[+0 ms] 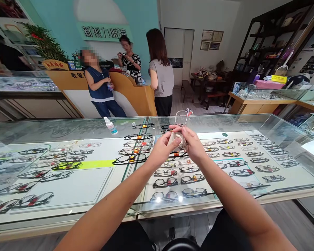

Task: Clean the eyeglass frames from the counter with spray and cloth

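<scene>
Above the glass counter my two hands meet around a pair of thin-framed eyeglasses [181,112], one lens standing up over the fingertips. A pale crumpled cloth [176,137] is bunched between the hands, pressed by my left hand [163,144], whose fingers are closed. My right hand [193,142] pinches the eyeglasses near their lower part. The other lens is hidden by the fingers and cloth. Under the hands, a column of dark-framed glasses [138,137] rests on the counter top, left of my left hand. A white spray bottle [110,126] stands tilted in view farther left.
The glass display counter [120,206] spans the front, with rows of glasses inside. Beyond it, one person [161,76] stands with their back to me, another [98,83] leans at a wooden cash desk [143,99], and a third [132,64] is behind it.
</scene>
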Demonstrator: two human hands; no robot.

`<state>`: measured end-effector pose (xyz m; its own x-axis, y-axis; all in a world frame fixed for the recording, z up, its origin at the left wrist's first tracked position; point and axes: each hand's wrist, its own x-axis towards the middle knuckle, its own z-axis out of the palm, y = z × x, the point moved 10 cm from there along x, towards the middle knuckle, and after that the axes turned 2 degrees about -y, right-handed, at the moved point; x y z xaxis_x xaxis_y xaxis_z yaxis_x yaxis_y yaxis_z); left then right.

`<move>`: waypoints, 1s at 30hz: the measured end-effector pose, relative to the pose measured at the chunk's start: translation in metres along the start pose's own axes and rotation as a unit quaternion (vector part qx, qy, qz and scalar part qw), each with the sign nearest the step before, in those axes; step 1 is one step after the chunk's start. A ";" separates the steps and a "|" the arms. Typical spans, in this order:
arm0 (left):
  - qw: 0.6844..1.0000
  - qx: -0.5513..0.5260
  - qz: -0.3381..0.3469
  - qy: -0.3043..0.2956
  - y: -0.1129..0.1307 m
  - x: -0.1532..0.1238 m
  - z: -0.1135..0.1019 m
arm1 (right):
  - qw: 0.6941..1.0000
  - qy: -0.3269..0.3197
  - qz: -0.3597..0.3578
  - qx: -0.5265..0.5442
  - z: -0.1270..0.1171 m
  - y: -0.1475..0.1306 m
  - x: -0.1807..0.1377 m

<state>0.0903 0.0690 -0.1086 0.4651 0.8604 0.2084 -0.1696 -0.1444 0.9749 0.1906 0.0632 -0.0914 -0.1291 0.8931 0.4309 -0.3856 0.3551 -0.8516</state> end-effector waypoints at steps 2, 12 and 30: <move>0.999 0.029 -0.030 -0.028 -0.004 -0.001 0.003 | 1.000 -0.011 0.005 -0.002 0.002 0.002 0.000; 0.996 0.051 -0.070 -0.018 -0.012 -0.001 -0.003 | 0.998 -0.007 -0.013 -0.063 -0.008 0.000 0.005; 1.000 0.018 -0.004 -0.008 -0.004 0.004 -0.004 | 0.998 0.012 0.044 0.045 0.001 0.012 0.002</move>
<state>0.0892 0.0750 -0.1119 0.4797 0.8540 0.2016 -0.1350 -0.1552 0.9786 0.1849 0.0688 -0.1003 -0.1446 0.9269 0.3464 -0.4537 0.2491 -0.8557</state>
